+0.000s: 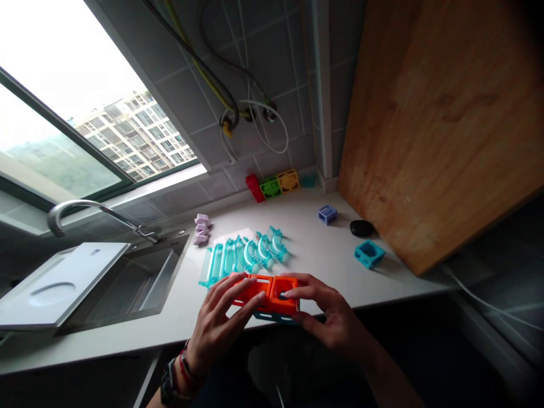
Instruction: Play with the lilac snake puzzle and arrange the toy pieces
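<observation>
Both my hands grip an orange block assembly of joined square frames, with a blue piece under it, at the front edge of the white counter. My left hand pinches its left end with curled fingers. My right hand holds the right end, thumb on top. Just behind lies a row of clear teal curved track pieces.
A sink with a tap and a white board lies left. Pink blocks, a purple cube, a teal cube, a black object and red, green, yellow blocks dot the counter. A wooden board leans right.
</observation>
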Demonstrator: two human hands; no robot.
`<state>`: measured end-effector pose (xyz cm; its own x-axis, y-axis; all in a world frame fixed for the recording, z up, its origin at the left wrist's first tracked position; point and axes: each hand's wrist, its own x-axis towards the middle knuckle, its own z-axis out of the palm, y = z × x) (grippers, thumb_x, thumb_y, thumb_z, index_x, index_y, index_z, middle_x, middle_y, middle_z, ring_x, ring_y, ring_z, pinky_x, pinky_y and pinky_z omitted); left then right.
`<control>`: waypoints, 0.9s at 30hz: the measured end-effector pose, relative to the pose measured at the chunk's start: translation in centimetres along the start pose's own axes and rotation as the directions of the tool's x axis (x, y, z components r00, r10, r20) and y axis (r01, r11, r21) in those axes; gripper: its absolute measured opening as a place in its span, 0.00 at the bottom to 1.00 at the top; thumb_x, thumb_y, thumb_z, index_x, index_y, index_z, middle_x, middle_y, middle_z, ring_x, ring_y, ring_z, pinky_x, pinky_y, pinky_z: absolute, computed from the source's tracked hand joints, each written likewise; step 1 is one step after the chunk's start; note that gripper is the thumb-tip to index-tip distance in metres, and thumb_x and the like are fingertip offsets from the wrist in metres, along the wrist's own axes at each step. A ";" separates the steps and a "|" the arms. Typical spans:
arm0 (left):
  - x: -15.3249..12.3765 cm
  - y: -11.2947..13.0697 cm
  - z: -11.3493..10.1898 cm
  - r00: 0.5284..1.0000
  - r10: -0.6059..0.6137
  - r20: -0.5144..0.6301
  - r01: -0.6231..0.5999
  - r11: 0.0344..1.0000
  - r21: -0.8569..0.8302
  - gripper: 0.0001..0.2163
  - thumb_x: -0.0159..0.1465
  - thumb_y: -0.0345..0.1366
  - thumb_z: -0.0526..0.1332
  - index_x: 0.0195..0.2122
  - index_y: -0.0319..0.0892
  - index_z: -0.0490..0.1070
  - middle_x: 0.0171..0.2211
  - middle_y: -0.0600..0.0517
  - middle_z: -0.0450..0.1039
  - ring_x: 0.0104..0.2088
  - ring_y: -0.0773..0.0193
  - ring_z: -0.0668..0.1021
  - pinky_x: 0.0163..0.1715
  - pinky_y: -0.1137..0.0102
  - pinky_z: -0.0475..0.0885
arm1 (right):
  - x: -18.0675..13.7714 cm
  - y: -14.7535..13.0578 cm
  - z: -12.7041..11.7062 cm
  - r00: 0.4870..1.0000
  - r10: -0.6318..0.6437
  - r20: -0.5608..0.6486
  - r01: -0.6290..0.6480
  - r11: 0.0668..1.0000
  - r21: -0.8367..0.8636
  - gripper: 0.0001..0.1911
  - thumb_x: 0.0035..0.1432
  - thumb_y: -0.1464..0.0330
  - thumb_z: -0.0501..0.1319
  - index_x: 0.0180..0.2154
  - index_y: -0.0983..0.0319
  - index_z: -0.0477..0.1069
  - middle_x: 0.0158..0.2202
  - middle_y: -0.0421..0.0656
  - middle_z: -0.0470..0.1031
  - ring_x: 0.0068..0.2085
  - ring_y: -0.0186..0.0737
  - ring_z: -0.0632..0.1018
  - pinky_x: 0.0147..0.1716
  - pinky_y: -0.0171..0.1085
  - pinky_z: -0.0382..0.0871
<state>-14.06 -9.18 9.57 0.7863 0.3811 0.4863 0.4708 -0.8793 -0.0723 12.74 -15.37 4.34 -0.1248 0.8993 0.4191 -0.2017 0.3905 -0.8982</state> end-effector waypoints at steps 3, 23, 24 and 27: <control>-0.2 0.0 -0.2 1.000 -0.001 -0.007 0.001 1.000 -0.003 0.34 0.61 0.18 0.68 0.66 0.49 0.67 0.62 0.42 0.71 0.64 0.43 0.71 0.60 0.45 0.72 | -0.2 0.4 0.2 0.996 0.072 -0.049 -0.070 0.997 0.033 0.25 0.65 0.70 0.66 0.61 0.48 0.70 0.64 0.45 0.71 0.65 0.49 0.72 0.65 0.50 0.67; -1.9 -1.6 3.5 0.743 -0.529 0.410 0.584 0.214 -0.783 0.39 0.53 0.29 0.77 0.64 0.51 0.63 0.60 0.41 0.72 0.57 0.44 0.78 0.55 0.54 0.77 | -0.3 4.0 -0.8 0.986 0.164 -0.020 -0.164 0.986 0.015 0.34 0.57 0.80 0.64 0.63 0.52 0.69 0.67 0.44 0.69 0.69 0.47 0.68 0.71 0.50 0.55; -2.4 -1.7 4.3 0.731 -0.551 0.403 0.566 0.158 -0.809 0.38 0.51 0.31 0.79 0.62 0.50 0.66 0.57 0.42 0.75 0.56 0.44 0.79 0.53 0.55 0.78 | -0.3 4.4 -0.8 0.984 0.177 -0.025 -0.176 0.984 0.040 0.35 0.57 0.78 0.65 0.64 0.52 0.68 0.66 0.45 0.70 0.68 0.47 0.69 0.70 0.50 0.58; -3.3 -1.1 6.7 0.676 -0.632 0.378 0.453 -0.048 -0.890 0.44 0.47 0.42 0.81 0.64 0.50 0.64 0.52 0.44 0.78 0.53 0.43 0.82 0.51 0.55 0.79 | -0.1 5.7 -0.2 0.974 0.219 -0.061 -0.209 0.967 0.149 0.37 0.56 0.72 0.71 0.65 0.55 0.65 0.62 0.49 0.74 0.63 0.49 0.75 0.66 0.50 0.67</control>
<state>-14.44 -7.57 2.18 0.3855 0.9216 0.0453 -0.0230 -0.0395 0.9990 11.84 -13.24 -0.83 -0.1069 0.9733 0.2029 -0.3139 0.1606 -0.9358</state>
